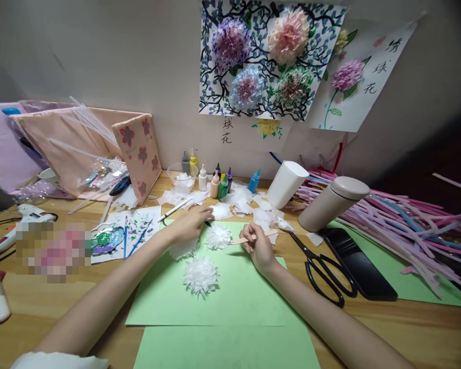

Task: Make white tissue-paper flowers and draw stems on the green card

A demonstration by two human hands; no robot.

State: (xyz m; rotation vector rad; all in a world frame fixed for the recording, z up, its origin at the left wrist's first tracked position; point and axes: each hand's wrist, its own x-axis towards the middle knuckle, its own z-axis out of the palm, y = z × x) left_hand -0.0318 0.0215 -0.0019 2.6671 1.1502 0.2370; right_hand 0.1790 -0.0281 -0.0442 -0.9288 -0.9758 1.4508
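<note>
My left hand point(191, 223) reaches over the top edge of the green paper point(246, 297), above a white paper flower point(184, 249) that it partly covers. Its fingers point right, and what lies under the fingertips is too small to make out. In my right hand point(256, 245) is a thin wooden stick point(264, 236), whose left end reaches the edge of a second white flower point(218, 236). A third fluffy white flower point(201, 277) lies lower on the green paper, apart from both hands.
Paint bottles point(223, 188) and white paper scraps point(242, 199) lie behind the hands. Black scissors point(322, 271), a phone point(359, 264) and a tumbler point(332, 202) are at the right. Brushes point(140, 238), a paint palette point(107, 238) and a glue gun point(23, 225) are at the left.
</note>
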